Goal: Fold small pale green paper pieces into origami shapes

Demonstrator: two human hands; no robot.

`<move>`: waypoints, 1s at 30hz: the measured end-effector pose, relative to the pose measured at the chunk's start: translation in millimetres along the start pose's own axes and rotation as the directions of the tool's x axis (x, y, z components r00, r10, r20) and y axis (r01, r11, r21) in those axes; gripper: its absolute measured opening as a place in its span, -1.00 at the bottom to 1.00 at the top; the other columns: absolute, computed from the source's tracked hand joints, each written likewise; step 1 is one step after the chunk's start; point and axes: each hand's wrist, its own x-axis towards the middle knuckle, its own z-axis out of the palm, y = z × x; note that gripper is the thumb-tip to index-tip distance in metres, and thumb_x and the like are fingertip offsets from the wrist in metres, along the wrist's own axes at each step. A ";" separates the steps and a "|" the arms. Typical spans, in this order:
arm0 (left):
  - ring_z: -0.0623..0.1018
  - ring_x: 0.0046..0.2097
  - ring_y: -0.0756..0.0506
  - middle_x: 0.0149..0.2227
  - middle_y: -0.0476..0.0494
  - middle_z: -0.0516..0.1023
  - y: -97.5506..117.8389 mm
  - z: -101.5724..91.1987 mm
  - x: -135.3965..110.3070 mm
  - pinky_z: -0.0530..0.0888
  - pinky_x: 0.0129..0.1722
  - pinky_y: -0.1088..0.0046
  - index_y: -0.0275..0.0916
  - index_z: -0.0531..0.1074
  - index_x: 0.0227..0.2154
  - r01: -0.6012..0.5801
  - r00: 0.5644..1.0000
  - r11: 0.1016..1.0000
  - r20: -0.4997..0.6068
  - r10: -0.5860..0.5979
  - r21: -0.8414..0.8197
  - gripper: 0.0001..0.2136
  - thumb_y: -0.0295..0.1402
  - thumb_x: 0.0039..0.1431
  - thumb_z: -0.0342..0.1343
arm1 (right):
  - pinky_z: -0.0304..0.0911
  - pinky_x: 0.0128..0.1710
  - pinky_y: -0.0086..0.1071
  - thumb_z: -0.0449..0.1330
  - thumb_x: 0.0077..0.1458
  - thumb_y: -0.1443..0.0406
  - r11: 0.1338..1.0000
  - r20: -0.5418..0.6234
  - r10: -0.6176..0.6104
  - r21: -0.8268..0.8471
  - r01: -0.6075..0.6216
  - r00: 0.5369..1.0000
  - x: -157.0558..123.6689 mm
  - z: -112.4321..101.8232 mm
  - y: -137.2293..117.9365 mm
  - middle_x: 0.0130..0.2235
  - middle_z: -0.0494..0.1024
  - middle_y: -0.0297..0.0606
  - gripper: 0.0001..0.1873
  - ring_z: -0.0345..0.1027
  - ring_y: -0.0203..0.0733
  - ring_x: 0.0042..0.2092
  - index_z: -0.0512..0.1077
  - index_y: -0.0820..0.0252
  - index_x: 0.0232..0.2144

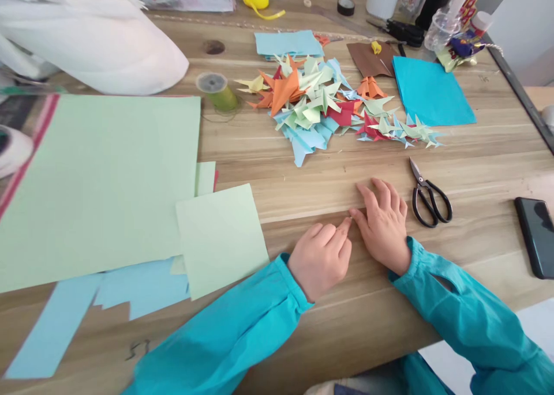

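Turquoise sleeves (225, 331), loosely gathered at the cuffs, lie nearest my camera over the grained wooden desk (367, 326). At their ends, the left hand (321, 262) is curled narrow with its index finger pointing out, while the right hand (385, 228) is spread wide, palm down; their tips almost meet, and I cannot tell whether something tiny is pinched there. For such fine fingertip work, I judge it best to let the right palm rest as an anchor and press lightly with the tips alone. Left of the hands sits a smooth pale green square (223, 239), flat and crisp-edged, beside a large matte sheet (99, 176) of the same colour, with light blue strips (56, 326) showing below that sheet. Just right of the right hand I see scissors (420, 180) with looped black handles, and farther right a glossy phone (536, 236). Beyond stands a spool (223, 98) of green thread, then a heap of sharply pointed folded paper pieces (318, 95), next to a flat bright blue stack (433, 92).
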 end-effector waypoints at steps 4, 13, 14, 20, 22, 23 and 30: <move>0.38 -0.49 -0.03 -0.20 -0.30 0.55 2.5 0.5 -4.3 0.31 -0.52 0.37 -0.40 0.45 -0.41 0.008 0.997 1.000 -0.081 -0.007 0.010 -0.88 -0.59 0.03 0.02 | -0.08 0.07 -0.05 -0.05 0.14 0.14 1.000 -0.004 0.000 -0.003 0.000 1.000 0.0 0.2 0.0 0.16 0.13 -0.09 -0.54 -0.10 0.05 0.17 0.16 0.12 0.08; 0.44 -0.44 -0.05 -0.26 -0.25 0.56 3.7 -0.8 -6.6 0.35 -0.53 0.38 -0.37 0.46 -0.39 0.041 0.992 0.999 -0.116 -0.043 -0.018 -0.88 -0.56 0.06 0.03 | -0.09 0.06 -0.05 -0.05 0.14 0.15 1.000 -0.014 -0.009 0.002 0.009 1.000 -0.5 0.2 0.3 0.15 0.14 -0.08 -0.54 -0.09 0.06 0.16 0.17 0.13 0.07; 0.44 -0.44 -0.04 -0.26 -0.25 0.56 3.6 -1.1 -6.4 0.35 -0.53 0.38 -0.37 0.46 -0.39 0.042 0.993 0.999 -0.108 -0.044 -0.022 -0.88 -0.56 0.07 0.02 | -0.09 0.06 -0.05 -0.05 0.14 0.15 1.000 -0.016 -0.011 0.003 0.011 1.000 -0.5 0.2 0.3 0.15 0.14 -0.08 -0.54 -0.09 0.06 0.16 0.17 0.14 0.07; 0.43 -0.44 -0.04 -0.27 -0.23 0.56 1.6 -3.2 -4.5 0.35 -0.51 0.39 -0.39 0.47 -0.40 0.029 0.997 0.999 -0.067 -0.030 -0.015 -0.87 -0.58 0.04 0.02 | -0.09 0.05 -0.05 -0.06 0.14 0.16 1.000 -0.027 -0.012 0.010 0.012 1.000 -0.4 0.7 0.5 0.14 0.14 -0.08 -0.55 -0.09 0.06 0.16 0.18 0.13 0.06; 0.43 -0.44 -0.04 -0.28 -0.21 0.57 0.5 -3.9 -3.7 0.36 -0.49 0.39 -0.38 0.47 -0.40 0.020 0.998 1.000 -0.058 -0.021 -0.014 -0.87 -0.58 0.03 0.02 | -0.10 0.05 -0.04 -0.07 0.14 0.14 1.000 -0.023 -0.008 0.013 0.008 1.000 -0.6 0.9 0.4 0.15 0.14 -0.08 -0.54 -0.09 0.05 0.16 0.17 0.13 0.07; 0.42 -0.44 -0.04 -0.28 -0.20 0.57 0.0 -4.2 -3.3 0.36 -0.48 0.39 -0.37 0.47 -0.41 0.015 0.999 1.000 -0.052 -0.016 -0.015 -0.87 -0.58 0.03 0.02 | -0.10 0.05 -0.04 -0.07 0.13 0.11 1.000 -0.022 -0.007 0.014 0.007 1.000 -0.7 0.9 0.3 0.15 0.14 -0.08 -0.53 -0.09 0.06 0.16 0.17 0.12 0.07; 0.42 -0.45 -0.04 -0.28 -0.22 0.57 0.7 -4.6 -1.9 0.36 -0.48 0.39 -0.36 0.46 -0.46 0.011 0.999 1.000 -0.039 -0.011 -0.006 -0.86 -0.57 0.04 0.00 | -0.11 0.05 0.00 -0.01 0.06 0.00 1.000 -0.036 -0.023 0.001 0.023 0.999 -1.0 2.9 -1.1 0.15 0.11 -0.03 -0.41 -0.11 0.11 0.16 0.15 0.15 0.07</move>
